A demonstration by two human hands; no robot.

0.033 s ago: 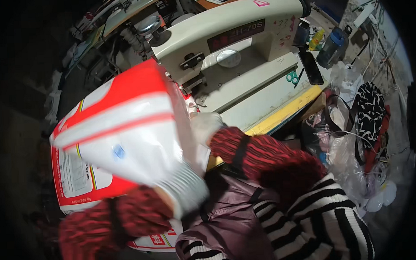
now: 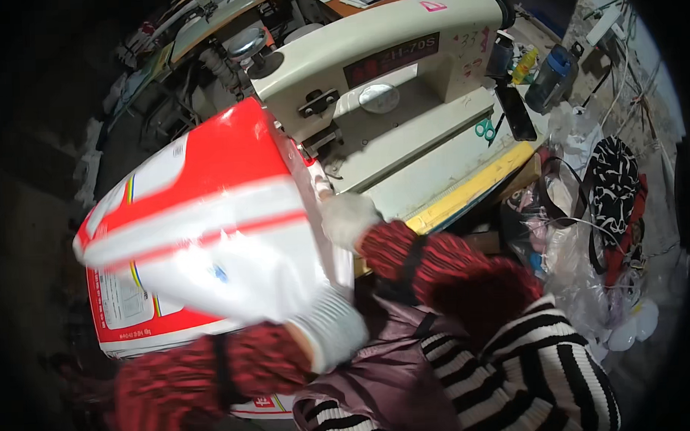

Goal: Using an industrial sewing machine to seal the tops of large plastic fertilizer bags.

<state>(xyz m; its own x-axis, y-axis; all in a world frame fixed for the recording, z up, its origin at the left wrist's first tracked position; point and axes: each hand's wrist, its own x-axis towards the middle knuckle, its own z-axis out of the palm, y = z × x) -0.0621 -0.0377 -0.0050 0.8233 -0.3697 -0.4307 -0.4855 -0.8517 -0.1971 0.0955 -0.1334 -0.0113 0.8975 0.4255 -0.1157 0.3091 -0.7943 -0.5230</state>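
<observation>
A large red and white printed bag (image 2: 236,155) lies at the left, its right edge by the stitching end of a cream sewing machine (image 2: 302,61). My right hand (image 2: 351,219), in a pale glove with a bare fingertip showing, is closed on the bag's edge just below the machine's presser foot. At the bag's near corner is my left hand (image 2: 334,326), gloved in light grey and closed against the white part. Most of its fingers are hidden. The bag's white middle is smeared by motion. More bags, red and white, show under my left forearm.
A yellow strip (image 2: 473,184) edges the machine table. Green-handled scissors (image 2: 485,128), a dark phone (image 2: 516,112) and a blue bottle (image 2: 554,75) sit right of the machine. Plastic bags (image 2: 565,200) and a black-and-white patterned bag (image 2: 614,183) are heaped at the right.
My left hand has shifted right and slightly down, and the bag's white middle has moved right with it. My right hand has moved a little right and down.
</observation>
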